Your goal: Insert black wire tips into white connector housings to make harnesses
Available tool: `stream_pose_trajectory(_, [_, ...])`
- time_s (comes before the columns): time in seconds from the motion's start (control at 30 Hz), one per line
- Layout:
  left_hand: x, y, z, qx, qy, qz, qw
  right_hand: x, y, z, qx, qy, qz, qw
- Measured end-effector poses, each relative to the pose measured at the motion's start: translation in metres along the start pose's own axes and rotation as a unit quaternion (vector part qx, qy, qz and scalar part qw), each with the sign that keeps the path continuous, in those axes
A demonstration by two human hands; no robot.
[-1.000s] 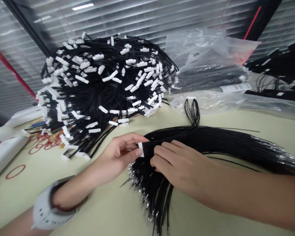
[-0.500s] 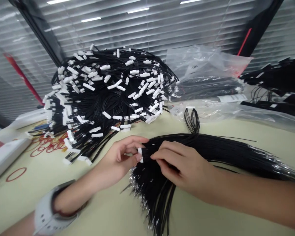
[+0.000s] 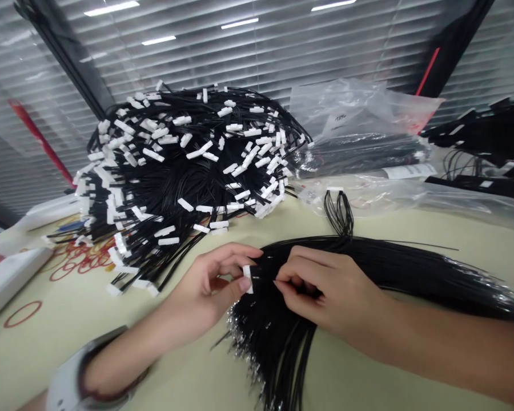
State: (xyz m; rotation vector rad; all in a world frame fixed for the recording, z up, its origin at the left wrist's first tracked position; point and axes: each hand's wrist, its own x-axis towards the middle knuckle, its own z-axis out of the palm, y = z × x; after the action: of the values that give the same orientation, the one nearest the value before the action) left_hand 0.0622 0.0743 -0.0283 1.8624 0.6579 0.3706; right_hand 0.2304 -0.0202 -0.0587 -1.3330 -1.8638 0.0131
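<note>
Between the thumb and fingers of my left hand (image 3: 218, 285) is a small white connector (image 3: 248, 279), held upright over a bundle of loose black wires (image 3: 274, 337) with shiny metal ends. My right hand (image 3: 325, 279) is just right of the connector, thumb and index finger pinched together above the wires; whatever is between those fingertips is too small to make out. More black wires (image 3: 402, 262) run to the right beneath and behind my right hand. One white connector with looped black wires (image 3: 338, 211) lies behind it.
A large heap of black cables with white connectors (image 3: 188, 165) rises at the back left. Red rubber bands (image 3: 83, 257) and a white box (image 3: 15, 279) are at the left. Plastic bags (image 3: 360, 137) lie at the back right, near more black cables (image 3: 492, 137).
My right hand has moved slightly right, widening the gap from the connector. My left hand and the connector sit slightly lower in view; the camera has shifted a little.
</note>
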Motion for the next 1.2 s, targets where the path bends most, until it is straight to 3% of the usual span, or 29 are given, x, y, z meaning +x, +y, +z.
stream_pose_trajectory(0.2, [-0.001,-0.004,-0.003,0.039,-0.009,0.022,0.999,0.001,-0.002,-0.001,-0.018,-0.007,-0.013,1.0])
stream_pose_trajectory(0.53, [0.001,-0.003,-0.005,-0.011,-0.049,0.03,0.998,0.0,-0.004,0.001,-0.036,0.004,-0.02,0.999])
stream_pose_trajectory(0.7, [0.001,-0.003,-0.004,0.005,-0.043,0.033,0.999,0.005,-0.006,-0.007,-0.085,-0.063,-0.036,0.994])
stream_pose_trajectory(0.83, [-0.001,-0.003,-0.003,0.011,-0.049,0.037,0.998,0.006,-0.004,-0.014,-0.138,-0.101,-0.095,0.981])
stream_pose_trajectory(0.93, [-0.004,-0.001,-0.001,0.001,-0.045,0.036,0.998,0.005,-0.004,-0.015,-0.163,-0.098,-0.118,0.975])
stream_pose_trajectory(1.13, [-0.008,0.002,0.009,-0.059,-0.029,0.001,0.998,0.006,-0.011,-0.014,-0.117,-0.063,-0.072,0.988])
stream_pose_trajectory(1.2, [-0.007,0.001,0.011,-0.094,-0.016,-0.012,0.995,0.004,-0.012,-0.013,-0.14,-0.075,-0.106,0.982])
